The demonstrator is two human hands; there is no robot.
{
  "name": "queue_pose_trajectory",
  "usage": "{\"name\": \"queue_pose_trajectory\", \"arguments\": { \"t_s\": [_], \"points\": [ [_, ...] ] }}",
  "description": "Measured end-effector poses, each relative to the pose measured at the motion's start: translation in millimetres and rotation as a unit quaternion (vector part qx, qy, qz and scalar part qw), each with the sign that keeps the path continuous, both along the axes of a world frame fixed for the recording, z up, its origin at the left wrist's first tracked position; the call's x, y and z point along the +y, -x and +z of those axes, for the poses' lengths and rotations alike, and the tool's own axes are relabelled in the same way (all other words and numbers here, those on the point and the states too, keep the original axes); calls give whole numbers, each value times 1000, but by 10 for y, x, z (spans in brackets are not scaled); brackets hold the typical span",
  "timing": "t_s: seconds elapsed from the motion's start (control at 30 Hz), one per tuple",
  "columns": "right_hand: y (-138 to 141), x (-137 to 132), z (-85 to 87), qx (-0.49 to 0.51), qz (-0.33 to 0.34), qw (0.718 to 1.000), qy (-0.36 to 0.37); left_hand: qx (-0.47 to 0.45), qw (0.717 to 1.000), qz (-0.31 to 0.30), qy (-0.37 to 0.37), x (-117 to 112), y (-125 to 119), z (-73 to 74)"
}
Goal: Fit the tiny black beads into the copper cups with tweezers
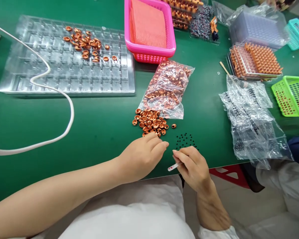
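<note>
My left hand (142, 156) rests on the green table (94, 126) with its fingers pinched together just below a loose pile of small copper rings (151, 122); what the fingertips hold is hidden. My right hand (191, 166) is closed round a thin white tool (174, 166), close to a patch of tiny black parts (185, 141). The two hands nearly touch. A clear bag of copper rings (166, 88) lies open behind the pile.
A clear plastic blister tray (40, 76) with several copper rings (86, 43) lies at the back left, a white cable (64, 96) looping over it. A pink basket (149, 30) stands behind. Right: plastic bags (251, 122), an orange pin rack (256, 61), green basket (291, 96).
</note>
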State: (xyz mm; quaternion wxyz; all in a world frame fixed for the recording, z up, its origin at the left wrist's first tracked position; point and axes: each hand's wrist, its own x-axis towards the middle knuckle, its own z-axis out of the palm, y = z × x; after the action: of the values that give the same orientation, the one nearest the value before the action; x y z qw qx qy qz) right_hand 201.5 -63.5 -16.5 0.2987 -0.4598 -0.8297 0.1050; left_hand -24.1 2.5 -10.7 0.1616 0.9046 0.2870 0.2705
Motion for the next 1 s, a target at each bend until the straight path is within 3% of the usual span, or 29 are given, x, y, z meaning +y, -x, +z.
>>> {"name": "queue_pose_trajectory", "arguments": {
  "t_s": [0.1, 0.27, 0.47, 0.57, 0.63, 0.7, 0.83, 0.9, 1.0],
  "points": [
    [-7, -21, -21, 18, -11, 1000, -3, 77, 993, -44, -73, 7, -29, 34],
    [-12, -46, -36, 32, -10, 999, -6, 183, 977, -57, -90, -8, -63, 50],
    [-47, -109, 3, 104, -46, 993, -10, 175, 981, -44, -77, 39, -57, 42],
    [-54, -166, 47, 191, -121, 974, 19, 96, 995, 0, 11, 62, -49, 55],
    [-53, -189, 65, 248, -165, 954, 23, 19, 993, 15, 115, 62, -36, 84],
    [-54, -195, 54, 293, -191, 937, 8, -46, 969, 22, 242, 56, -13, 118],
    [-77, -188, -42, 365, -192, 911, 2, -110, 881, 56, 457, 50, 46, 137],
    [-93, -194, -87, 381, -183, 906, 32, -119, 850, 69, 508, 51, 65, 111],
    [-112, -228, -112, 367, -191, 906, 87, -121, 839, 78, 525, 56, 71, 60]
  ]
}}
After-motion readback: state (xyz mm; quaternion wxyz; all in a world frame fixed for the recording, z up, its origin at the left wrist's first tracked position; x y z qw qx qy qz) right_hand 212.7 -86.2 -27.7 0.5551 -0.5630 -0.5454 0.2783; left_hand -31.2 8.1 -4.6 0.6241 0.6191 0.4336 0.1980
